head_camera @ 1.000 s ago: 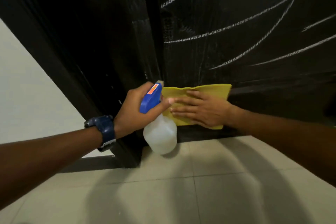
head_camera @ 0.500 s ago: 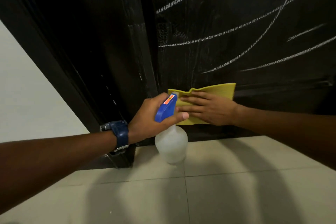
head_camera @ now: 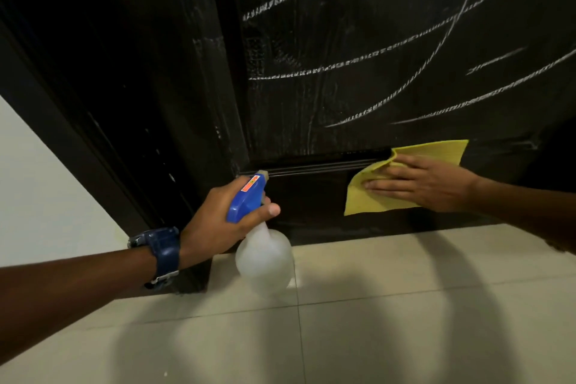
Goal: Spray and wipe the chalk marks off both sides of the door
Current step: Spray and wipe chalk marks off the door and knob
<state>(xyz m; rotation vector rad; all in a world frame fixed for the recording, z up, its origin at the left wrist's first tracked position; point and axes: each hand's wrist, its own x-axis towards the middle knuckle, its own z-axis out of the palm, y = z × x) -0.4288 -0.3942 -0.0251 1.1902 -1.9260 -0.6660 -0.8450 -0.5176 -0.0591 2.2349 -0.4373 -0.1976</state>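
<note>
A floor of pale, glossy tiles (head_camera: 389, 321) fills the lower part of the view, with thin grout lines crossing it; 1 runs left to right and another runs toward the bottom edge. Soft dark shadows lie across the tiles. At the left, a plain white wall (head_camera: 40, 196) meets a dark door frame (head_camera: 93, 140), which slants down to the floor. A dark blue wristwatch (head_camera: 163, 254) with a metal buckle sits on a wrist at the lower left, its strap wrapped snugly around.
</note>
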